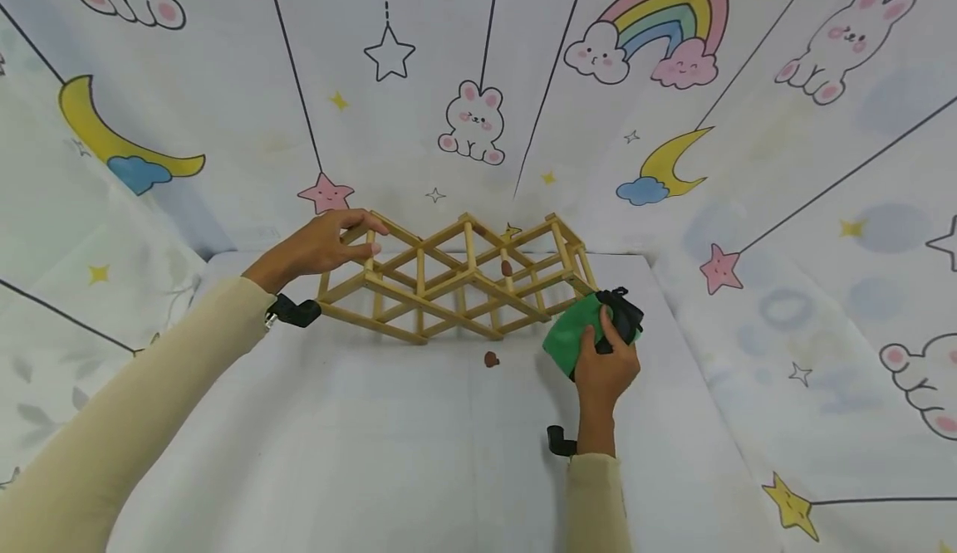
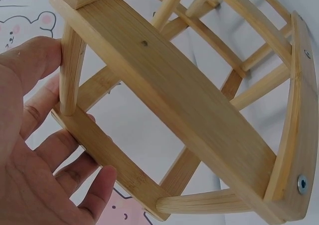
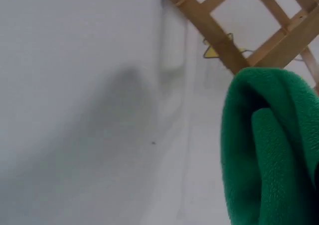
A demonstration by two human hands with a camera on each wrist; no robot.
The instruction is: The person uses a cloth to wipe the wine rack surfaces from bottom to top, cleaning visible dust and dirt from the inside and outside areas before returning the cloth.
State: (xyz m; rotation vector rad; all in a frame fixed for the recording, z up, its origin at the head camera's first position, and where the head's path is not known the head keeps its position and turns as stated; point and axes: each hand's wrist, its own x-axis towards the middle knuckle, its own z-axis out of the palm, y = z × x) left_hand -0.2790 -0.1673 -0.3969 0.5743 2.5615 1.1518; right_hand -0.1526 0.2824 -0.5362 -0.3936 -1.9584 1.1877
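Observation:
A folding wooden lattice wine rack point(image 1: 471, 275) of slats and round dowels stands stretched out against the back wall. My left hand point(image 1: 329, 243) holds its left end; in the left wrist view the thumb and fingers of that hand point(image 2: 50, 130) lie around an end dowel point(image 2: 73, 70) and slat. At the rack's right end, my right hand point(image 1: 607, 366) grips a folded green cloth point(image 1: 568, 333) with a black part point(image 1: 622, 320) whose kind I cannot tell. The right wrist view shows the cloth point(image 3: 269, 150) close to the rack's slats; the hand itself is outside it.
A small brown lump point(image 1: 491, 359) lies on the white tabletop point(image 1: 419, 445) in front of the rack. Another brown spot point(image 1: 506, 268) shows at a rack dowel. Walls printed with rabbits, stars and moons rise behind and at both sides.

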